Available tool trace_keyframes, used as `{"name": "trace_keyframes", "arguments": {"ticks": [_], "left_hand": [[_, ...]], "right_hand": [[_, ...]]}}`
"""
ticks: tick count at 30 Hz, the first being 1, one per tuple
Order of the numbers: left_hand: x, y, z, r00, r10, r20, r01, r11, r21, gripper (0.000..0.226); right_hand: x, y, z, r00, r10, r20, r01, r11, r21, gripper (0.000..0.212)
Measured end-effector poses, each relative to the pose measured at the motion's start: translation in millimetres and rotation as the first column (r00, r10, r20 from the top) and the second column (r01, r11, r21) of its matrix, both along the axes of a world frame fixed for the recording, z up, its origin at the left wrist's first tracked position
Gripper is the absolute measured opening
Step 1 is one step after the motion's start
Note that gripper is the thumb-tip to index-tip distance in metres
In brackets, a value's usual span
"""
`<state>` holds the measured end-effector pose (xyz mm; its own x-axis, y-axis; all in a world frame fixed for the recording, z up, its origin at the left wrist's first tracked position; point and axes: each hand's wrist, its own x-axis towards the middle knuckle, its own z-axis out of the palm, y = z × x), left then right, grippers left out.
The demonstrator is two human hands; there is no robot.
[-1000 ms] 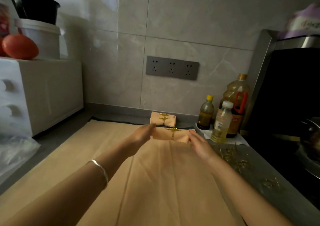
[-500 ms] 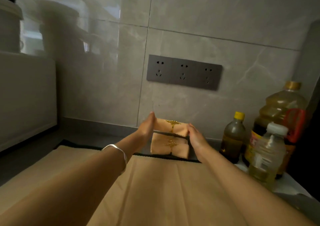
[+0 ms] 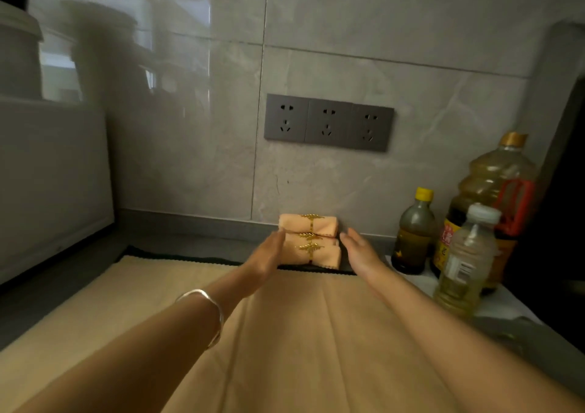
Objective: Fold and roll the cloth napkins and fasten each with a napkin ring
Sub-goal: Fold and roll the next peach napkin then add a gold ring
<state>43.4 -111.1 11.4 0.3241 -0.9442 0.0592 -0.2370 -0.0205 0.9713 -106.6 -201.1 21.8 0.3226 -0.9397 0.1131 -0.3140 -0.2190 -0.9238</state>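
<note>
Lying crosswise, long axes left to right along the tiled wall [image 3: 348,32], three rolled napkins [image 3: 323,256] sit piled at its foot, each in a gold ring [image 3: 311,248]. The left hand [image 3: 267,254], fingers straight, touches their left ends; the right hand [image 3: 359,251], likewise flat, hovers just beside.

Left forearm [image 3: 136,358] and right forearm [image 3: 443,327] bare to the frame edge. Silver bangle [image 3: 218,317] on left wrist: thin, smooth, shiny, plain band, sits loose. Left hand [image 3: 266,256] and right hand [image 3: 359,252] bare.
</note>
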Motion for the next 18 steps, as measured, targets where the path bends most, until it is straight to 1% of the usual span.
{"name": "trace_keyframes", "arguments": {"ticks": [3,5,6,7,8,9,10,12,13,14,16,18], "left_hand": [[-16,33,-14,0.980,-0.057,0.192,0.039,0.995,0.094,0.059],[-32,62,-18,0.938,-0.112,0.329,0.065,0.986,0.152,0.058],[-38,75,-21,0.898,-0.143,0.416,0.070,0.980,0.184,0.059],[-45,92,-24,0.826,-0.185,0.532,0.068,0.970,0.232,0.061],[-48,101,-27,0.712,-0.240,0.660,0.069,0.959,0.274,0.065],[-55,127,-28,0.591,-0.299,0.749,0.067,0.944,0.324,0.068],[-59,140,-29,0.492,-0.344,0.800,0.079,0.933,0.352,0.070],[-70,176,-30,0.403,-0.364,0.840,0.090,0.929,0.359,0.072],[-72,190,-30,0.393,-0.359,0.846,0.095,0.932,0.351,0.072],[-76,211,-29,0.382,-0.366,0.848,0.095,0.929,0.358,0.073],[-80,237,-32,0.379,-0.362,0.852,0.081,0.930,0.360,0.080],[-81,264,-32,0.382,-0.372,0.846,0.071,0.924,0.375,0.077]], "right_hand": [[-18,40,-1,0.996,0.031,-0.083,-0.032,0.999,-0.012,0.047],[-32,70,-6,0.989,0.075,-0.130,-0.074,0.997,0.011,0.049],[-38,81,-11,0.983,0.100,-0.154,-0.097,0.995,0.023,0.050],[-45,97,-16,0.974,0.129,-0.184,-0.125,0.992,0.033,0.051],[-50,105,-22,0.963,0.159,-0.218,-0.153,0.987,0.045,0.052],[-61,130,-25,0.949,0.188,-0.252,-0.175,0.982,0.071,0.053],[-67,142,-29,0.937,0.221,-0.271,-0.208,0.975,0.075,0.055],[-84,178,-39,0.908,0.300,-0.292,-0.286,0.954,0.089,0.055],[-92,192,-43,0.894,0.328,-0.304,-0.319,0.944,0.082,0.055],[-101,212,-45,0.871,0.341,-0.353,-0.345,0.937,0.056,0.055],[-116,236,-49,0.782,0.299,-0.547,-0.394,0.917,-0.062,0.054],[-129,265,-48,0.694,0.246,-0.677,-0.466,0.870,-0.161,0.054]]}}
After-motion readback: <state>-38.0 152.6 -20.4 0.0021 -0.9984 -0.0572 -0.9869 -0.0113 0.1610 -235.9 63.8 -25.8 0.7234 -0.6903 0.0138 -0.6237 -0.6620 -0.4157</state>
